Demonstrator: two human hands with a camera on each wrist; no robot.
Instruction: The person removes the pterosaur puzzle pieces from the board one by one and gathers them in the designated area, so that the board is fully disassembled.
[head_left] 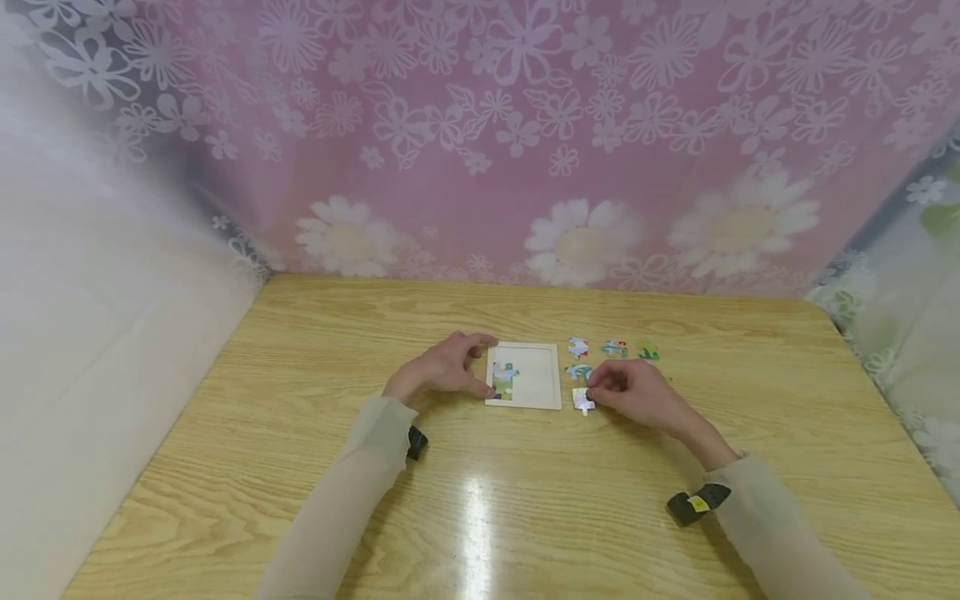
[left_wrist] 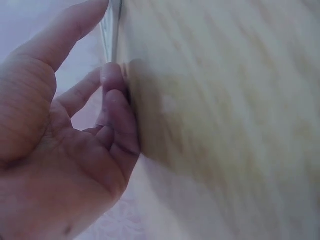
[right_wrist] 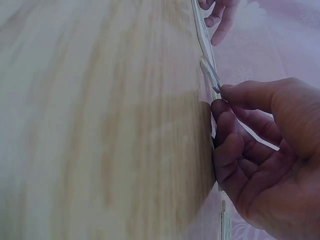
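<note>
A square, pale puzzle tray [head_left: 537, 407] lies on the table, with joined colourful pieces [head_left: 504, 379] in its lower left corner. My left hand [head_left: 448, 365] grips the tray across its left side, thumb at the lower corner and index finger at the upper one. In the left wrist view, the thumb of that hand [left_wrist: 60, 120] meets the tray's thin edge. Just right of the tray, my right hand [head_left: 637, 392] pinches a light puzzle piece [head_left: 582, 400] between thumb and finger. The right wrist view shows this piece [right_wrist: 210, 75] tilted, its edge at the fingertips.
Loose puzzle pieces lie beyond the right hand: a pale one with red [head_left: 577, 347], a blue-and-red one [head_left: 615, 348], a green one [head_left: 648, 350], and a blue-green one [head_left: 577, 372] close to its fingers. Flowered pink cloth [head_left: 465, 183] hangs behind the wooden table [head_left: 360, 333].
</note>
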